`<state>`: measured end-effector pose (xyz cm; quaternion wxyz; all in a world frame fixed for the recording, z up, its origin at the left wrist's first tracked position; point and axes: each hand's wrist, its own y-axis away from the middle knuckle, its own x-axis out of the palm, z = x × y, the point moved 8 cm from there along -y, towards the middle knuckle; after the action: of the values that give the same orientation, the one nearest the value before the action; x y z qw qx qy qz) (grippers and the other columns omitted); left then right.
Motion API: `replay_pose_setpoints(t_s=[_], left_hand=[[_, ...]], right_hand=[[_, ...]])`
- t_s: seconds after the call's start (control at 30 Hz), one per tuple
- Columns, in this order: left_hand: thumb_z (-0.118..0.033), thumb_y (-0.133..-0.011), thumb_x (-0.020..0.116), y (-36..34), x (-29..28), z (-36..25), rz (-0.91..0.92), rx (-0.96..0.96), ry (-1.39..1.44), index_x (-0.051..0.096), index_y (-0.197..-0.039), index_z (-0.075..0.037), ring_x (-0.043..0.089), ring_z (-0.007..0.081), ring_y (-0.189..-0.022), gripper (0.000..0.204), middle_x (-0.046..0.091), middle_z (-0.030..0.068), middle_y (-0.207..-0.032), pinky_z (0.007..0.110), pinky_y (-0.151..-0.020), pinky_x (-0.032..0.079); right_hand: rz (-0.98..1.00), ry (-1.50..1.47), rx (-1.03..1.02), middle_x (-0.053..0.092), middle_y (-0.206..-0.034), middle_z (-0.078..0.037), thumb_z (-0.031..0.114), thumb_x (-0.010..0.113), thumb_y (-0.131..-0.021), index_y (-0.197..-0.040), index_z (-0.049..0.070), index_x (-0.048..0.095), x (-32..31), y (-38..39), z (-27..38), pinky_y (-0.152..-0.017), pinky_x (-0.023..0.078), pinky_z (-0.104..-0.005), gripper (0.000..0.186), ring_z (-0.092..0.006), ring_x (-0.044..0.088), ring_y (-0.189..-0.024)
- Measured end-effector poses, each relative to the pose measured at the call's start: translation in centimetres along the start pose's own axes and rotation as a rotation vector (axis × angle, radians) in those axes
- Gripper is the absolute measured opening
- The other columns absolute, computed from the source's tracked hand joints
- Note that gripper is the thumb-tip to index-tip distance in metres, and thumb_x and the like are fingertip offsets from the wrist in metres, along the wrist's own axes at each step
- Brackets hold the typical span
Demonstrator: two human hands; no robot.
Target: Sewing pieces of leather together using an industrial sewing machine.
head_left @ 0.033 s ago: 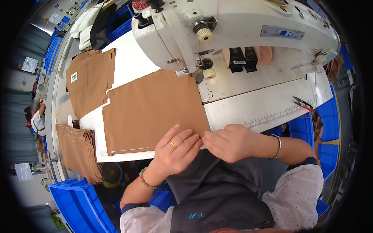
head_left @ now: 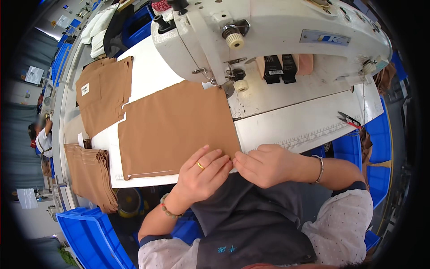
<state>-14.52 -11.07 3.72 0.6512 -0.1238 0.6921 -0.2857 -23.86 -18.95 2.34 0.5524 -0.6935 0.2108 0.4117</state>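
A brown fabric panel [head_left: 179,125] lies flat on the white sewing table, its far right corner at the needle area of the sewing machine [head_left: 268,27]. My left hand [head_left: 204,172], with a ring on one finger, rests on the panel's near edge, thumb and fingertips drawn together at the near right corner. My right hand [head_left: 264,166] meets it there, fingers curled and pinching that same corner. The fingertips of both hands nearly touch and hide the bit of cloth between them.
Brown fabric pieces [head_left: 105,94] lie at the far left, one with a white label. A folded brown stack [head_left: 89,175] overhangs the table's left front edge. Thread snips [head_left: 349,120] lie at right near a printed ruler [head_left: 309,136]. Black labels [head_left: 280,69] sit under the machine arm. Blue bins [head_left: 89,233] stand below.
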Motion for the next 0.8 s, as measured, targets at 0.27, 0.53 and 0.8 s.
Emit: replay_pose_setpoints(t_s=[0.27, 0.53, 0.8], left_hand=[[-0.009, -0.073, 0.072, -0.3, 1.0, 0.8, 0.117, -0.021, 0.191, 0.073, -0.091, -0.004, 0.068, 0.0205, -0.089, 0.019, 0.07, 0.006, -0.096, 0.033, -0.079, 0.06], [-0.008, -0.073, 0.074, -1.1, 1.7, 2.1, 0.109, -0.044, 0.227, 0.074, -0.092, -0.004, 0.067, 0.0198, -0.089, 0.019, 0.068, 0.0046, -0.093, 0.033, -0.076, 0.059], [-0.006, -0.065, 0.078, -2.5, 2.7, 4.4, 0.114, -0.018, 0.178, 0.076, -0.09, -0.007, 0.068, 0.0192, -0.086, 0.025, 0.07, 0.002, -0.093, 0.031, -0.068, 0.058]], right_hand=[[0.054, -0.031, -0.084, 0.069, -0.092, -0.01, 0.009, 0.069, -0.076, -0.092, 0.0, 0.071, 0.9, -0.1, 0.1, -0.049, 0.04, -0.0219, 0.018, -0.0093, 0.058, -0.061], [-0.02, 0.027, -0.058, 0.053, -0.07, -0.003, 0.015, 0.062, -0.068, -0.071, 0.007, 0.058, 1.1, -0.4, -1.4, -0.048, 0.041, -0.0246, 0.009, -0.0116, 0.049, -0.055], [0.016, -0.011, -0.043, 0.057, -0.078, -0.004, 0.014, 0.065, -0.07, -0.08, 0.005, 0.063, 1.9, -0.9, -4.3, -0.047, 0.041, -0.0249, 0.013, -0.0105, 0.052, -0.056]])
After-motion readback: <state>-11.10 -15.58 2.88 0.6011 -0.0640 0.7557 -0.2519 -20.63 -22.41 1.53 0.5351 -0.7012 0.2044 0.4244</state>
